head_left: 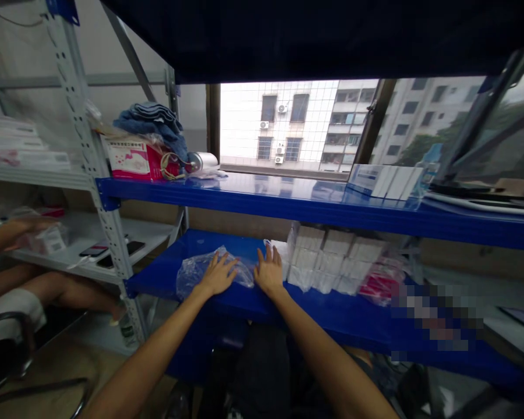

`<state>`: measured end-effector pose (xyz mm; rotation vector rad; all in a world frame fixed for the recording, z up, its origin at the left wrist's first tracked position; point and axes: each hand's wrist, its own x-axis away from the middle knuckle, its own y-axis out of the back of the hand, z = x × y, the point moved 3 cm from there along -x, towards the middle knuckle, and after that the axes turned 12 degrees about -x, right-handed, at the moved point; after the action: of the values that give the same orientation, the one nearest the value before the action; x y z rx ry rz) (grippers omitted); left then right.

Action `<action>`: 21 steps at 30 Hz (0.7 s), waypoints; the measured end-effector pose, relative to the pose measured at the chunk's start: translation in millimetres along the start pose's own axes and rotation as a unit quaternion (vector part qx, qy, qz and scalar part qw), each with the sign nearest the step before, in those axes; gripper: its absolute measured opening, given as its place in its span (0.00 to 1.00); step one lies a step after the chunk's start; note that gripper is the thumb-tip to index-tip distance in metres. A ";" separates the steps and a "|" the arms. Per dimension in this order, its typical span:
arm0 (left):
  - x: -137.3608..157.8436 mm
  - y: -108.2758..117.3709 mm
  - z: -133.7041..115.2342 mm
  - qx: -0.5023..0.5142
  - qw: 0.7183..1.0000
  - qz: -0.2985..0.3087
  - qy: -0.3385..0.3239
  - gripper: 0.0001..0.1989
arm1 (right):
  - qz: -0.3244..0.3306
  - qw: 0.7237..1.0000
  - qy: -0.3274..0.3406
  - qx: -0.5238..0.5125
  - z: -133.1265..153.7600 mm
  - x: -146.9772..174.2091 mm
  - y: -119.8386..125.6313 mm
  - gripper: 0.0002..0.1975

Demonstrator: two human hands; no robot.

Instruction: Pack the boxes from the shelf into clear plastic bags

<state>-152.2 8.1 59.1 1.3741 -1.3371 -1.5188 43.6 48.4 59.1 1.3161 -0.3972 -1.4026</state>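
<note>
A crumpled clear plastic bag (191, 276) lies on the lower blue shelf (244, 302). My left hand (218, 274) rests on it with the fingers spread. Just right of the bag, my right hand (269, 272) is held with its fingers apart, by the front end of a small white box (281, 250). I cannot tell whether it touches the box. Beside that stand stacks of white boxes (325, 259) in clear wrap, and a pink package in plastic (381, 285) is at their right end.
The upper blue shelf (262, 189) carries a pink and white carton (128, 158), folded denim (151, 122), a white roll (204, 160) and several upright white boxes (393, 181). On the left, past a metal post (76, 105), another person's hand (32, 226) is near a bagged box (51, 237).
</note>
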 end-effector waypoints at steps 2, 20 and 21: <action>-7.7 -6.4 -24.6 0.031 0.999 0.002 -0.034 0.29 | 0.039 0.999 -0.017 0.032 -12.4 -5.5 9.6 0.30; -13.9 7.4 -92.8 0.219 0.960 -0.131 -0.117 0.19 | -0.003 0.984 0.140 -0.110 -40.7 112.0 100.0 0.18; -12.9 11.0 -99.8 0.221 0.958 -0.121 -0.140 0.18 | -0.010 0.978 0.150 -0.146 -47.8 116.9 107.4 0.16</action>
<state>-54.5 -6.4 81.7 1.6924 -1.8228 -1.6903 162.7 -65.6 76.1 1.2636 0.0243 -1.2008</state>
